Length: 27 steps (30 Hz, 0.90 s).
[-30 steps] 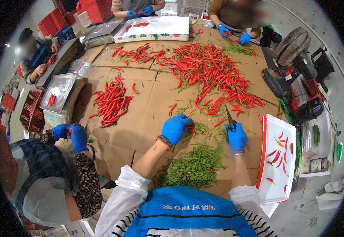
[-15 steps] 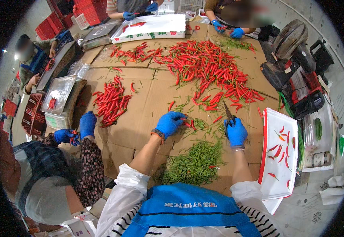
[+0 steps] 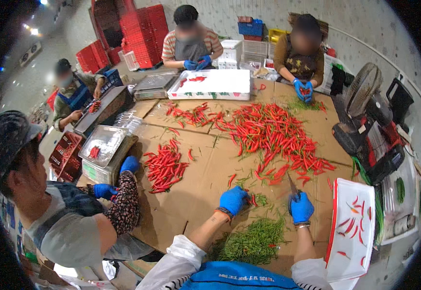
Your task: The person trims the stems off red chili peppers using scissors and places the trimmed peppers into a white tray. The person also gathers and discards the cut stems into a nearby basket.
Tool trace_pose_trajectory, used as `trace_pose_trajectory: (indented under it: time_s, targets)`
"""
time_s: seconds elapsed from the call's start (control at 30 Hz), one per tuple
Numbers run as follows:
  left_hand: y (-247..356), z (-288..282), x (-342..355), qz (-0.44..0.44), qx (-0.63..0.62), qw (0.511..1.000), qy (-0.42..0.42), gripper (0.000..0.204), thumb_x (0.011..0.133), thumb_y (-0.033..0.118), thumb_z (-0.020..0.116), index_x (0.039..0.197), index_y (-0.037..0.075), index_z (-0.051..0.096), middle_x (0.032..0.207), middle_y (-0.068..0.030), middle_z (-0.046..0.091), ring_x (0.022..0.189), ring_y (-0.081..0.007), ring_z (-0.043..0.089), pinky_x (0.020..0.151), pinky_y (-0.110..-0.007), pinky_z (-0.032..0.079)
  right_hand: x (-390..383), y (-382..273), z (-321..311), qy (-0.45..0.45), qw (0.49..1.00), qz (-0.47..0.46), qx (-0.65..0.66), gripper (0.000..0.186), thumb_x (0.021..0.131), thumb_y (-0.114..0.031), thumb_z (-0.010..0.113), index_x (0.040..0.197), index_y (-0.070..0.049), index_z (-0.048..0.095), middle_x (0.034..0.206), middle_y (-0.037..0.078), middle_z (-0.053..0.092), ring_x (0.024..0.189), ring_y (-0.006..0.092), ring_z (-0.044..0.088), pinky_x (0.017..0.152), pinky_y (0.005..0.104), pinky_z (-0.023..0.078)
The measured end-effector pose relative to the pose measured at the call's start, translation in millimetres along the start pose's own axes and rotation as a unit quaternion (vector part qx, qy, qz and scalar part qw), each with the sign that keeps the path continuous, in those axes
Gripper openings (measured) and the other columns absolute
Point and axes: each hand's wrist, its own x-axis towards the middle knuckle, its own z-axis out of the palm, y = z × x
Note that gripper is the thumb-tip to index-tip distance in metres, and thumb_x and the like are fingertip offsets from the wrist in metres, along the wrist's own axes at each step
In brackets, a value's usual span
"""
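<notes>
My left hand (image 3: 233, 200), in a blue glove, has its fingers curled on a red chili (image 3: 253, 199) over a scatter of cut green stems (image 3: 260, 198). My gloved right hand (image 3: 301, 209) grips dark scissors (image 3: 292, 186), blades pointing away from me. A mound of green stems (image 3: 251, 239) lies nearer me, between my forearms. Beside my right arm, a red-rimmed white tray (image 3: 333, 232) holds scattered chilies (image 3: 354, 227). A large chili pile (image 3: 273, 135) and a smaller one (image 3: 164, 166) lie on the cardboard tabletop (image 3: 205, 169).
A co-worker (image 3: 65, 227) at my left reaches toward a scale with a metal tray (image 3: 105, 145). Three others (image 3: 191, 46) (image 3: 300, 60) (image 3: 70, 92) work around the far sides. A white foam box (image 3: 227, 84) sits at the back; a fan (image 3: 360, 89) stands right.
My view has tilted up, showing more of the room and co-workers. The left co-worker's hand has moved up beside the scale. My hands stay in much the same places over the table.
</notes>
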Motion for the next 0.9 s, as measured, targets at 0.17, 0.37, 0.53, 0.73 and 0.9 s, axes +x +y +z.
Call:
trace_pose_trajectory:
  time_s: [0.17,0.37,0.53,0.73,0.9]
  targets:
    - [-3.4,-5.1,-5.9,-0.122,-0.436,0.89,-0.058,0.027,0.085,0.026,0.058,0.108,0.011,0.061,0.095,-0.0053,0.062,0.079,-0.0167,0.061,0.065,-0.031,0.048,0.7,4.8,3.5,0.007,1.0,-0.009,0.002,0.028,0.075,-0.036,0.065,0.091,-0.013,0.062,0.076,0.014,0.063,0.067,0.0353,0.06,0.056,0.0455,0.045]
    - [17.4,-76.6,-2.0,-0.059,-0.758,0.648,-0.056,0.044,0.087,0.02,0.058,0.127,0.002,0.047,0.092,-0.0011,0.06,0.078,-0.0068,0.055,0.07,-0.019,0.044,3.1,5.6,9.5,-0.006,1.0,-0.005,-0.013,0.028,0.076,-0.039,0.063,0.09,-0.015,0.062,0.072,0.014,0.063,0.066,0.0355,0.06,0.055,0.0457,0.045]
    - [31.9,-104.4,-6.4,-0.021,-0.828,0.558,-0.058,0.04,0.086,0.014,0.059,0.123,0.001,0.049,0.092,-0.0033,0.061,0.07,-0.0056,0.055,0.059,-0.016,0.043,0.2,7.6,8.0,-0.004,1.0,-0.004,-0.012,0.027,0.077,-0.039,0.063,0.09,-0.016,0.061,0.073,0.014,0.063,0.066,0.0354,0.06,0.055,0.0459,0.044]
    - [37.2,-106.6,-12.7,-0.041,-0.84,0.541,-0.023,0.04,0.086,0.014,0.06,0.122,0.001,0.049,0.089,-0.0013,0.061,0.069,-0.0043,0.054,0.057,-0.016,0.042,1.2,0.1,1.6,-0.022,0.999,-0.003,-0.03,0.03,0.079,-0.043,0.059,0.088,-0.014,0.06,0.074,0.015,0.063,0.066,0.0362,0.06,0.056,0.0455,0.045]
    - [38.9,-107.0,-15.1,-0.046,-0.817,0.574,-0.027,0.043,0.087,0.019,0.059,0.126,0.003,0.047,0.085,0.0021,0.059,0.067,-0.0027,0.053,0.056,-0.015,0.04,0.3,-0.3,4.4,-0.006,0.999,-0.009,-0.042,0.029,0.075,-0.039,0.065,0.087,-0.013,0.06,0.073,0.013,0.062,0.066,0.0346,0.059,0.054,0.045,0.044]
